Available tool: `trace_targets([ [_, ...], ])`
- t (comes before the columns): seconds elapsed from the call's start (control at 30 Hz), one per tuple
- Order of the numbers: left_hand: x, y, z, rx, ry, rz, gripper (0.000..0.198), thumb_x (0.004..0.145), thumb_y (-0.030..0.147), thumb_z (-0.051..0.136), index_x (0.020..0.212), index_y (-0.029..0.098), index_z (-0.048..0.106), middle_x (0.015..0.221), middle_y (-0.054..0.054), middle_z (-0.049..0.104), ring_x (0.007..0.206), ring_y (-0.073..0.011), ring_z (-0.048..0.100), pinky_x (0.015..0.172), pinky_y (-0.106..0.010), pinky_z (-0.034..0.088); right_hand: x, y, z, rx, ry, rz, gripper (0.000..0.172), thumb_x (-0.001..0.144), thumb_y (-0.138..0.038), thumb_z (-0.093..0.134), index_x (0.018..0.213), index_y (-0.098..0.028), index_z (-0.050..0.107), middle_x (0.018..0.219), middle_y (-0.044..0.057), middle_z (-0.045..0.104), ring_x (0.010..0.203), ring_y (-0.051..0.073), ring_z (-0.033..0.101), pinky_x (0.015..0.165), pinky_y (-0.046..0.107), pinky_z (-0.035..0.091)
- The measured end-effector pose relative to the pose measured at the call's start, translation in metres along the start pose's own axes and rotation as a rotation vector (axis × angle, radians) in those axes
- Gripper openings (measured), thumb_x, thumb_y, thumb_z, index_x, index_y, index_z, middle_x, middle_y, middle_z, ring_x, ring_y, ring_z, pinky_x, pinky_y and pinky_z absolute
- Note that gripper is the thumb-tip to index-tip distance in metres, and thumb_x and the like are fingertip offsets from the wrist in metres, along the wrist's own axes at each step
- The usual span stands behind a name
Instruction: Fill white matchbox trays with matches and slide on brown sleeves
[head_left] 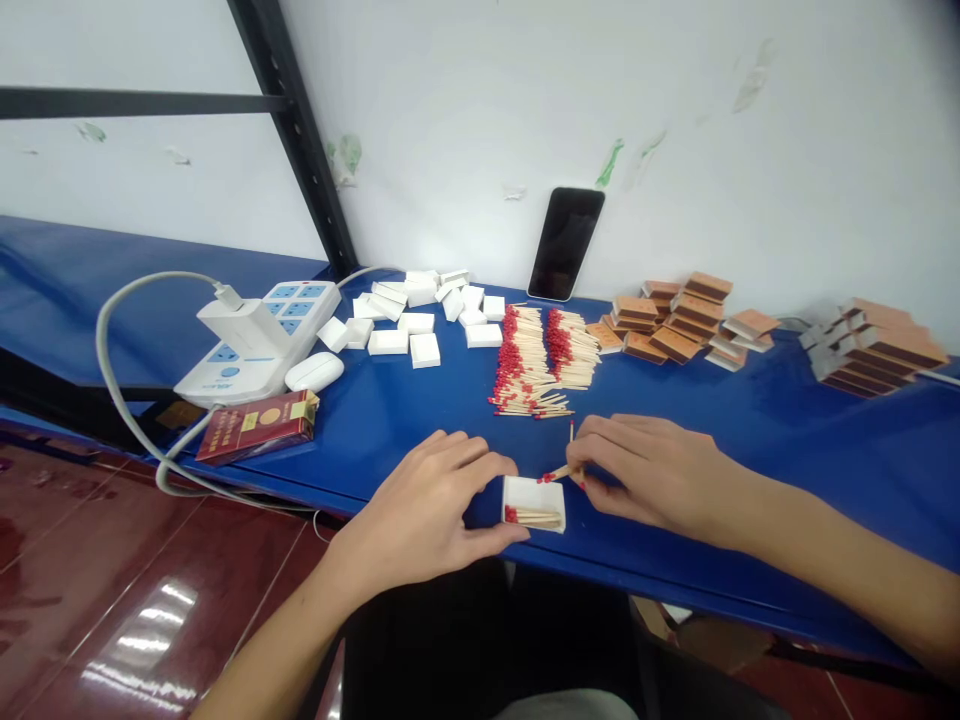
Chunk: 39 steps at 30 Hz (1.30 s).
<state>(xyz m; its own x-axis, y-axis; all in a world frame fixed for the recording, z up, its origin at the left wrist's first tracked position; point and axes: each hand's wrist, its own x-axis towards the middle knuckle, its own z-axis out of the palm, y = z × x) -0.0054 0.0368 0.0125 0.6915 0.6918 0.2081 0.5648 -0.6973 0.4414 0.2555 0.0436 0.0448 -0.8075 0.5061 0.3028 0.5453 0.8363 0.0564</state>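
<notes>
Near the table's front edge lies a small white matchbox tray [529, 494], its hollow side up, with several red-tipped matches [538, 519] along its near side. My left hand [442, 500] grips this tray at its left end, thumb at the near corner and index finger at the far one. Over the tray's right side, my right hand [637, 470] pinches a few matches [555, 474], their red heads pointing left above the tray. One more match [571, 430] sticks up by its fingers. Beyond the hands are two heaps of loose matches [529, 360].
White trays [388, 342] are scattered at the back left. Stacked matchbox sleeves [675, 325] stand at the back right, more [877, 345] farther right. A phone [567, 243] leans on the wall. On the left are a power strip [300, 310], cable, white case [315, 372] and red pack [259, 427].
</notes>
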Motion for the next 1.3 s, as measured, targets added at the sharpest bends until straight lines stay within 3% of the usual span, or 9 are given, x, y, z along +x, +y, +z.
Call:
trace_targets([
  [0.33,-0.002,0.001,0.001,0.006,0.034,-0.004,0.034,0.088,0.043,0.069,0.110,0.022,0.055,0.092,0.000,0.061,0.090,-0.0218,0.059,0.089,-0.037,0.041,-0.005,-0.009,0.005,0.257,-0.055,0.080,0.006,0.098,-0.019,0.048,0.096,-0.021,0.054,0.086,0.000,0.064,0.072,0.013,0.059,0.067,0.027,0.046],
  [0.53,-0.002,0.000,0.005,0.052,0.120,0.052,0.032,0.090,0.044,0.066,0.109,0.020,0.056,0.096,-0.002,0.063,0.090,-0.0214,0.058,0.090,-0.039,0.041,0.003,-0.019,0.007,0.309,-0.117,0.167,0.007,0.097,-0.019,0.048,0.093,-0.021,0.055,0.085,0.000,0.064,0.070,0.015,0.060,0.065,0.029,0.044],
  [0.7,-0.003,-0.001,0.007,0.077,0.160,0.089,0.031,0.091,0.044,0.063,0.108,0.019,0.058,0.096,-0.003,0.062,0.089,-0.0218,0.056,0.086,-0.039,0.043,0.010,-0.026,0.008,0.249,-0.185,0.231,0.009,0.094,-0.017,0.051,0.089,-0.019,0.059,0.083,0.001,0.064,0.067,0.016,0.061,0.060,0.030,0.042],
  [0.93,-0.003,-0.002,0.008,0.089,0.178,0.101,0.030,0.091,0.044,0.064,0.105,0.017,0.059,0.095,-0.004,0.063,0.086,-0.0220,0.056,0.082,-0.039,0.044,0.023,-0.035,0.009,0.038,-0.220,0.208,0.013,0.090,-0.018,0.061,0.081,-0.022,0.070,0.075,0.000,0.064,0.062,0.018,0.060,0.055,0.033,0.034],
  [1.1,-0.003,-0.002,0.008,0.082,0.176,0.106,0.030,0.091,0.044,0.064,0.104,0.018,0.059,0.094,-0.004,0.064,0.085,-0.0219,0.056,0.081,-0.039,0.043,0.034,-0.044,0.010,-0.022,-0.233,0.195,0.015,0.086,-0.015,0.065,0.073,-0.022,0.068,0.070,0.000,0.063,0.060,0.019,0.061,0.055,0.034,0.032],
  [1.3,-0.003,-0.001,0.007,0.085,0.157,0.074,0.031,0.092,0.045,0.063,0.106,0.018,0.059,0.097,-0.004,0.065,0.089,-0.0227,0.058,0.087,-0.041,0.044,0.023,-0.030,-0.007,0.127,-0.192,0.251,0.024,0.098,-0.020,0.049,0.091,-0.021,0.072,0.080,0.001,0.068,0.071,0.018,0.066,0.059,0.031,0.042],
])
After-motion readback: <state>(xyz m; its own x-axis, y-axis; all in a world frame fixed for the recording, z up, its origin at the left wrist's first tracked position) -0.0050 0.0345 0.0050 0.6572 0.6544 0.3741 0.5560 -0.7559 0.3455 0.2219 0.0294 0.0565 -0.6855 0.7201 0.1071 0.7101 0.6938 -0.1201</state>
